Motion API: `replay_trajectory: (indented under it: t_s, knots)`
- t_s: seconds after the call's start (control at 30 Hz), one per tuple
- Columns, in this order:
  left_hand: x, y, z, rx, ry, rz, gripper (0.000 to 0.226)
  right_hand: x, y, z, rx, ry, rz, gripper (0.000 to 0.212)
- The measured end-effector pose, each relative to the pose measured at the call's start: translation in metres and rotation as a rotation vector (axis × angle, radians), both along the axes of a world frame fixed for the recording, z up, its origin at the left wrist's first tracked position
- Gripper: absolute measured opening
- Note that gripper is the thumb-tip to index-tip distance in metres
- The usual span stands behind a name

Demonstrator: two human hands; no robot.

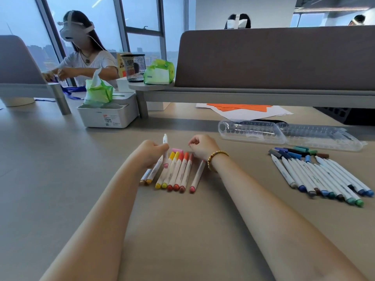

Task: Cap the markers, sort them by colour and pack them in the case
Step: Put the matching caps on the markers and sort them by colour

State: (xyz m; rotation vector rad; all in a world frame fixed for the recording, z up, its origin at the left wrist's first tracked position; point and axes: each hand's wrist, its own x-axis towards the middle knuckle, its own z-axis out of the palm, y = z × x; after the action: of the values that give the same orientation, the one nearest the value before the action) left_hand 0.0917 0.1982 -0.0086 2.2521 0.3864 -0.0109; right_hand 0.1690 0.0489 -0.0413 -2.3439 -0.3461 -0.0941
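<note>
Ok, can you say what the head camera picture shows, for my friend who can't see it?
The left hand holds an uncapped marker upright above a row of yellow, orange and red markers on the table, and the right hand hovers beside it. To the right lie blue and green markers, with the clear case open behind them.

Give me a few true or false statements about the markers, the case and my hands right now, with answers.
1. The left hand holds a marker upright. True.
2. The case is shut and full. False: it lies open, with no markers in it.
3. The warm markers lie left of the blue-green markers. True.
4. The right hand grips the case. False: it is over the warm markers, well apart from the case.
5. The bracelet is on the left wrist. False: the right.
</note>
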Motion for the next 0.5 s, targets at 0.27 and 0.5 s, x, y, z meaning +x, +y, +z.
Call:
replay_trajectory:
  t_s: [0.27, 0.5]
  knots:
    - [-0.001, 0.005, -0.003, -0.048, -0.012, -0.014, 0.027, 0.009, 0.044, 0.006, -0.251, 0.141, 0.031, 0.027]
    - [0.001, 0.007, -0.005, -0.131, -0.007, 0.018, 0.026, 0.003, 0.055, 0.027, -0.442, 0.158, 0.064, 0.014]
